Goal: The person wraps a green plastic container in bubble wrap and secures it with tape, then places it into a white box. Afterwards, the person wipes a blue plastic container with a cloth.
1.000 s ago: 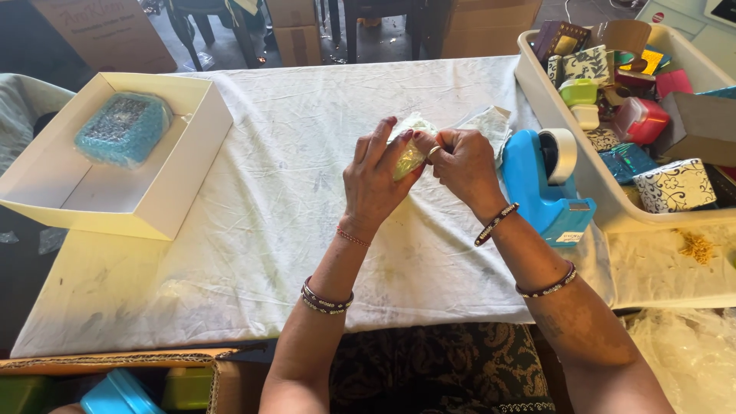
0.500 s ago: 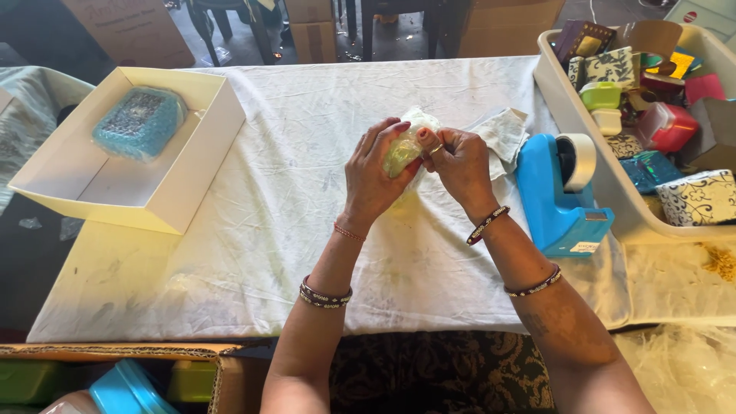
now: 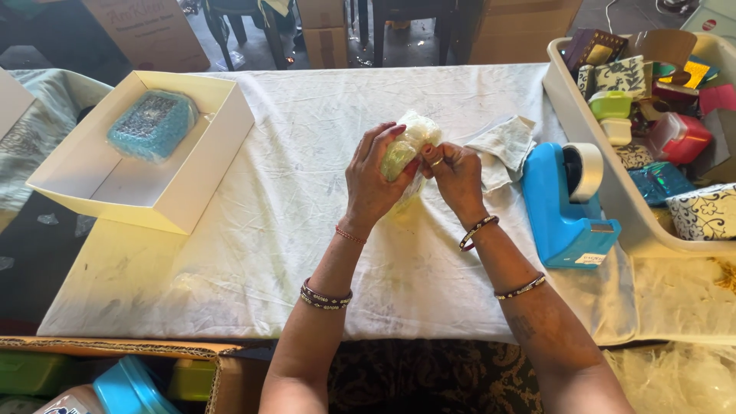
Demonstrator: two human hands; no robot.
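Both forearms are bare, with no sleeves. The left hand [image 3: 373, 180] has a thin red thread at the wrist and a dark beaded bracelet further up the forearm. The right hand [image 3: 455, 175] wears a finger ring, a dark bangle at the wrist, and another beaded bracelet higher up.

Wrapped bundle [image 3: 410, 146] higher (slightly turned)

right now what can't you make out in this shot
- Head view: what the small pale green item is; clear wrap and the left hand cover most of it.
- Head view: the right hand fingertips, tucked behind the wrap.
- Head view: the far end of the grey bin, cut by the right edge.
- Head view: the blue wrapped piece in the white box; film blurs its pattern.
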